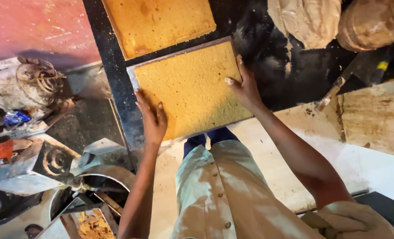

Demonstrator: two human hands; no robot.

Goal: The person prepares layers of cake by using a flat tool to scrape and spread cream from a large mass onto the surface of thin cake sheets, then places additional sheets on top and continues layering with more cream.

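Buttoned shirt (pixel 219 194) nearest. Your left hand (pixel 152 118) and right hand (pixel 245 88), fingers spread flat (nothing clamped), press the sponge slab (pixel 190 88) on the bench (pixel 117 84), centre-frame; second slab (pixel 155 22) at 12 o'clock. Keep pressure even.

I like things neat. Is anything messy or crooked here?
Yes. White powder, perhaps flour, is smeared over the dark counter right of the near cake slab. That slab sits tilted between the left hand and right hand; the far slab is tilted too.
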